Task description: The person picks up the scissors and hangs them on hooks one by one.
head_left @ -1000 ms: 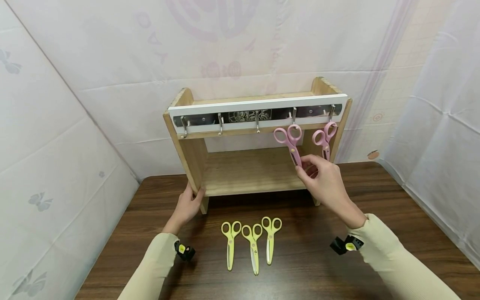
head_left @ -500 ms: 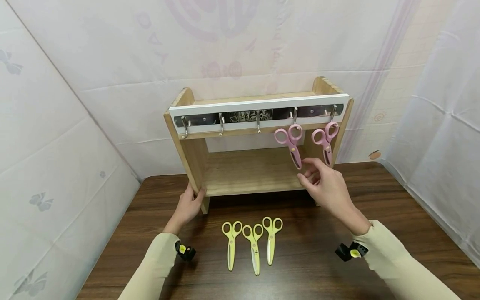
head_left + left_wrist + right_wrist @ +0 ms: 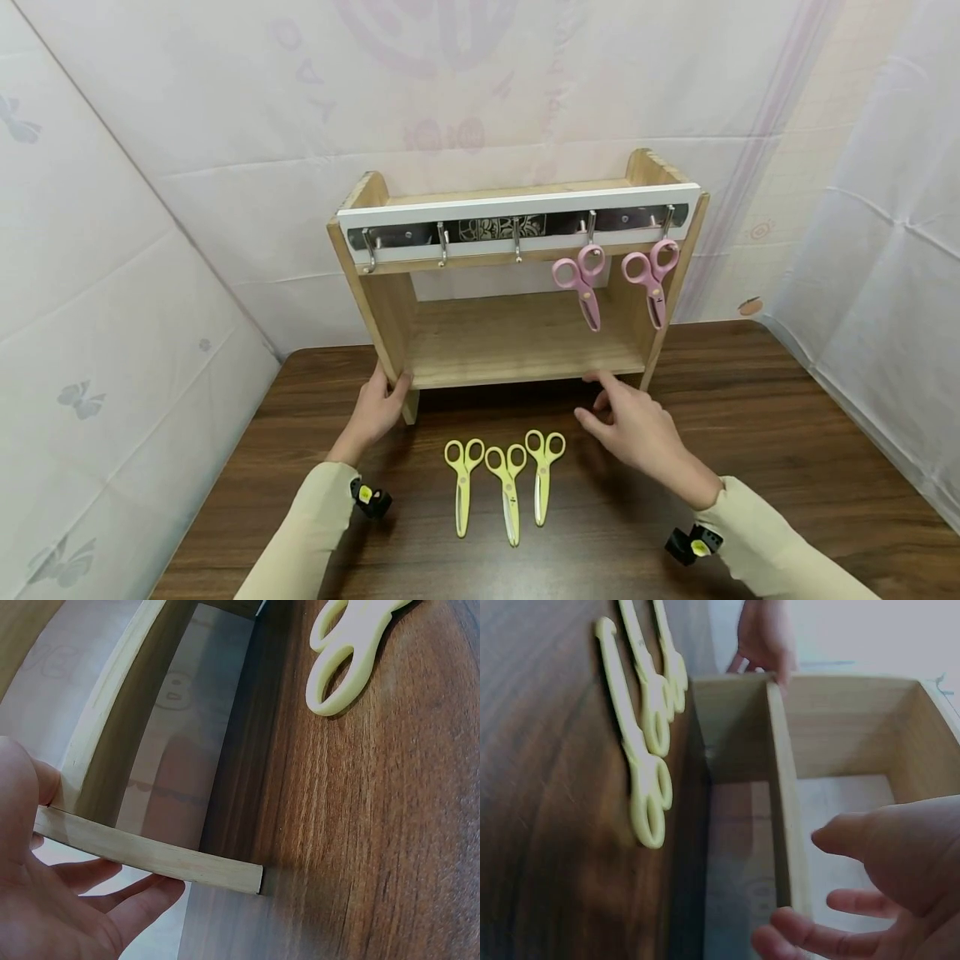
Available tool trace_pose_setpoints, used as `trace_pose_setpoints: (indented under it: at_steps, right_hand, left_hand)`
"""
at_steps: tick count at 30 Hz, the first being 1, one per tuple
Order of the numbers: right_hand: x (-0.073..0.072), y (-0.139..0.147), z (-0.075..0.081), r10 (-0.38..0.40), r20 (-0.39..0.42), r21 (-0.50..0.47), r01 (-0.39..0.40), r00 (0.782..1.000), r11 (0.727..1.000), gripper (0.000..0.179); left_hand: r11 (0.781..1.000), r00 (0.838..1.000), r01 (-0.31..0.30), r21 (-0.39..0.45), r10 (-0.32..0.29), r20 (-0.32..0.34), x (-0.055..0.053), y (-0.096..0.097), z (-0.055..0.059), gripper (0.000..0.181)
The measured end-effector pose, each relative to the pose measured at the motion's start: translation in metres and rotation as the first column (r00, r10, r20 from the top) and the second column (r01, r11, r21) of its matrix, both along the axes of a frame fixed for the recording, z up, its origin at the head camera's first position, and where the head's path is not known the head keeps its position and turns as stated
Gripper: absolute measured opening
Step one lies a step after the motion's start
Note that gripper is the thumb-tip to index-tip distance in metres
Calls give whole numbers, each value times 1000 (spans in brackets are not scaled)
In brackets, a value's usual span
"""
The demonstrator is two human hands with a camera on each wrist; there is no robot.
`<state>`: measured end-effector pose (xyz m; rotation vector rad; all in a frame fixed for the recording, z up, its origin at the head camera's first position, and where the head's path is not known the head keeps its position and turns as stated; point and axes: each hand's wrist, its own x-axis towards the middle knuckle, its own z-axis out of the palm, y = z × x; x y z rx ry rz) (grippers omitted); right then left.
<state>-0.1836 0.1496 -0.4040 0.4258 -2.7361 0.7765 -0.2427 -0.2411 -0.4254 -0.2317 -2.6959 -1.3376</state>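
Observation:
My left hand (image 3: 375,414) grips the lower left side panel of a wooden shelf (image 3: 487,342); in the left wrist view the thumb (image 3: 46,782) is on the inner side, the fingers behind the panel. Just before the shelf's bottom board, at its right, my right hand (image 3: 637,429) holds nothing, thumb and fingers apart. Two pairs of pink scissors hang by finger loops from the hooks: one pair (image 3: 653,287) at the far right, another pair (image 3: 584,292) beside it. On the table lie three pairs of yellow scissors: left (image 3: 462,490), middle (image 3: 509,497), right (image 3: 543,483).
A white rail (image 3: 525,204) with several metal hooks runs across the shelf's upper front; the three hooks toward the left bear nothing. The shelf stands on a dark wooden table (image 3: 585,550). Light patterned cloth (image 3: 225,100) hangs behind and along both sides.
My right hand has let go of the left pair of pink scissors, which now hangs free. The hand has come down toward the shelf's lower edge. My left hand keeps its place.

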Motion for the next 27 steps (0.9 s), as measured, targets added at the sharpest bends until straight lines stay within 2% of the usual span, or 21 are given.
trace_pose_setpoints:
  at_steps: [7,11,18,27]
  right_hand:
    - [13,-17,-15,70,70,99,-77,995,992,46]
    - [19,-27,-21,94,121,121,-109,988,987,47]
    - [27,-43,-32,148,132,150,-167,980,974,51]
    - [32,-56,-40,192,206,184,-230,960,955,42]
  left_hand:
    - [1000,1000,-1,-1,1,-1,1,0,0,57]
    - [1000,1000,4,2,-4,-1,1,-1,-1,58]
    - [1000,1000,-1,4,1,-5,1,-1,-2,57]
    - [1000,1000,10,13,-10,-7,0,-1,0,59]
